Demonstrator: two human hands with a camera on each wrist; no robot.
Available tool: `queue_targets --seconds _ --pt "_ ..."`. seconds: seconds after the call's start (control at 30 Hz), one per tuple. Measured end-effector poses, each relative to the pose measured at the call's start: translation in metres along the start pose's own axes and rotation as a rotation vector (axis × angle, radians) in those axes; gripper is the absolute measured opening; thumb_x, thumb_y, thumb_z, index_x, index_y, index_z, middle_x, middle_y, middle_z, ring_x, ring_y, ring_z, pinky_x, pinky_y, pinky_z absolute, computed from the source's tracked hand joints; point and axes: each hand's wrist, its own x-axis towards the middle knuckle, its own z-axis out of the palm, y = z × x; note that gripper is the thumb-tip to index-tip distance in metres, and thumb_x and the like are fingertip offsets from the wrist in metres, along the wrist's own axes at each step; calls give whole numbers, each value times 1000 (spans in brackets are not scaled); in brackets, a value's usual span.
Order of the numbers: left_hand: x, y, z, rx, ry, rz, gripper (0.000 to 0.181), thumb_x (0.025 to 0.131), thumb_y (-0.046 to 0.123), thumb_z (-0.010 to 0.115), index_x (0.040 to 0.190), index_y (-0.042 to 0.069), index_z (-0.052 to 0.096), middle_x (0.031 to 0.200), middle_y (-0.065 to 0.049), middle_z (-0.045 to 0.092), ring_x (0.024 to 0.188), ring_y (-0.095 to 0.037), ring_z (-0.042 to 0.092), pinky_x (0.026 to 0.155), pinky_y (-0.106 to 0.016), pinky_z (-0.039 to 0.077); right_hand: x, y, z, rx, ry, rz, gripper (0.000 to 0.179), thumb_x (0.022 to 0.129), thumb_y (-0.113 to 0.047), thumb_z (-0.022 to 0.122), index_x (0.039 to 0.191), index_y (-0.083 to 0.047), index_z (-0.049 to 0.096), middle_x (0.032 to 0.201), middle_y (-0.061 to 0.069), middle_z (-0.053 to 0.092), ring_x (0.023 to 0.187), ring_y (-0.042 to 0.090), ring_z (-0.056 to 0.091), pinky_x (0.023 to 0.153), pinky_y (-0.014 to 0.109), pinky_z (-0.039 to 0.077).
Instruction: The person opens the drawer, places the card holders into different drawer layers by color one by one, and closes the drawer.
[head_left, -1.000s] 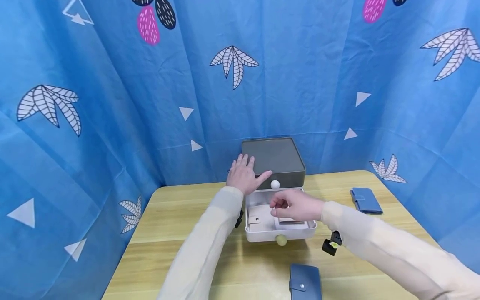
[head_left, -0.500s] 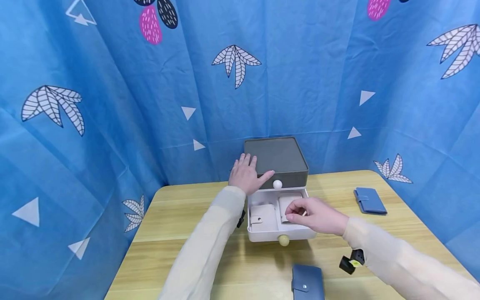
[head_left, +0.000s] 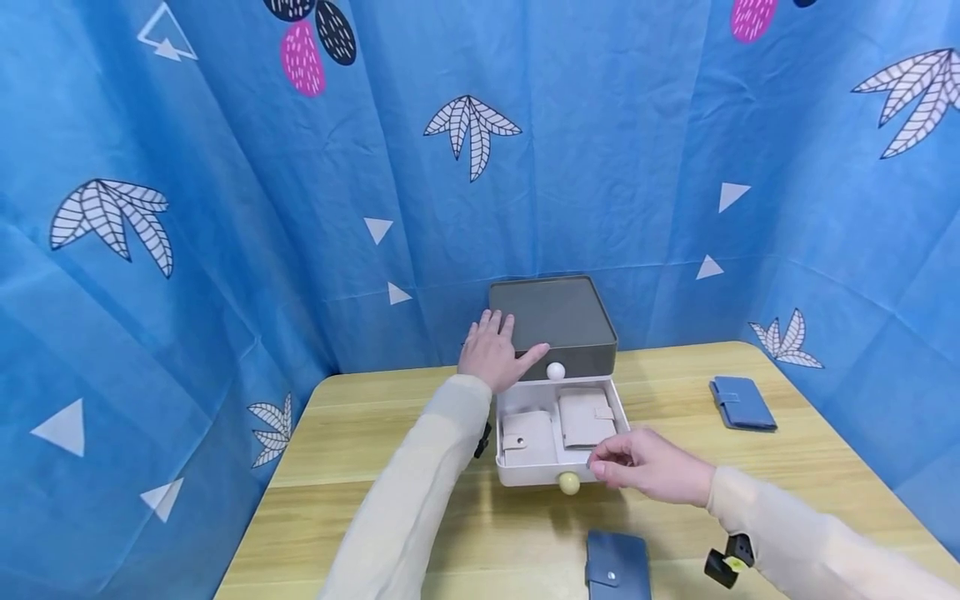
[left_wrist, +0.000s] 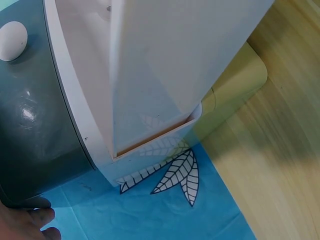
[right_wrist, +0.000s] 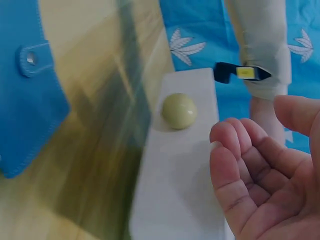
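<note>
My left hand [head_left: 491, 354] rests on the dark grey drawer box [head_left: 558, 312], fingers spread over its left edge and thumb pointing toward the white knob [head_left: 555, 371]. Below, a white drawer [head_left: 532, 477] is pulled out, with a yellow-green knob [head_left: 569, 483] on its front. Inside, one beige wallet [head_left: 534, 433] with a snap strap lies in the left compartment and another beige wallet [head_left: 585, 417] in the right one. My right hand [head_left: 652, 467] hovers at the drawer's front right corner. The right wrist view shows its loosely curled fingers [right_wrist: 225, 170] holding nothing.
A dark blue wallet [head_left: 618, 562] lies on the wooden table [head_left: 360, 467] in front of the drawer. A lighter blue wallet [head_left: 742, 402] lies farther back at the right. A blue patterned curtain [head_left: 615, 183] hangs behind the box.
My right hand has drawn back from the right compartment, toward me and to the right, off the beige wallet there. That wallet now shows fully. The left hand stays on the box.
</note>
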Motion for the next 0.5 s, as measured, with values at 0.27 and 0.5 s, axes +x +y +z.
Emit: queue_targets --seconds 0.27,0.5 --pt "-1 0 0 -1 -2 1 108 78 88 10 153 13 27 158 -10 22 147 -26 9 118 -42 10 -8 18 22 52 -67 11 19 99 -24 55 94 -14 70 72 -1 66 66 7 61 60 27 53" --pt "0 1 -1 -1 0 0 106 79 87 13 153 13 28 158 -10 22 147 -26 9 118 -42 11 -12 27 36 81 -70 76 22 98 -25 56 99 -8 71 73 -2 66 66 7 62 61 25 53"
